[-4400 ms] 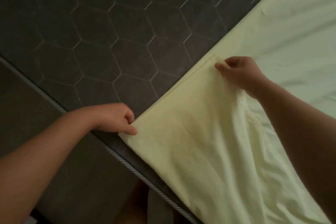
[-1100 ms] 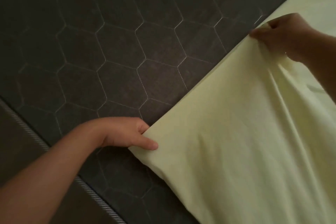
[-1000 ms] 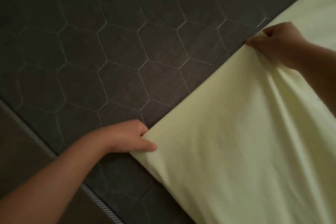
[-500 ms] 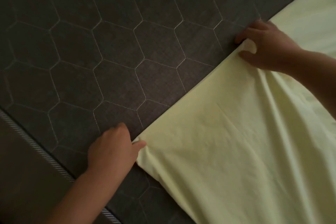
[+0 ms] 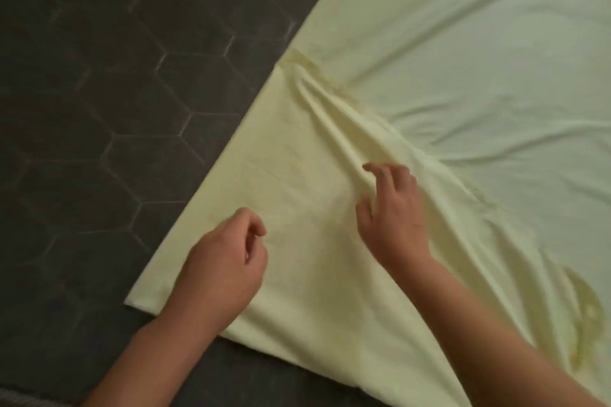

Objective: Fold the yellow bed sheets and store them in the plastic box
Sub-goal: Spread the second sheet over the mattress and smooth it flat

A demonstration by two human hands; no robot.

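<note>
The pale yellow bed sheet (image 5: 446,82) lies spread on the dark mattress, with a folded layer whose corner (image 5: 132,301) points to the lower left. My left hand (image 5: 228,264) hovers or rests on that layer near the corner, fingers loosely curled and holding nothing. My right hand (image 5: 390,211) is further right. Its fingers and thumb curl round a raised ridge of cloth (image 5: 330,109) that runs diagonally up to the sheet's left edge. The plastic box is not in view.
The dark grey mattress (image 5: 115,109) with hexagon stitching fills the left half of the view. Its piped edge (image 5: 20,398) shows at the bottom left. Wrinkled, darker yellow cloth (image 5: 588,314) bunches at the right edge.
Both hands have let go of the sheet's edge corners and moved inward onto the cloth. The folded layer now lies flat, and the right hand has taken hold of a ridge of fabric.
</note>
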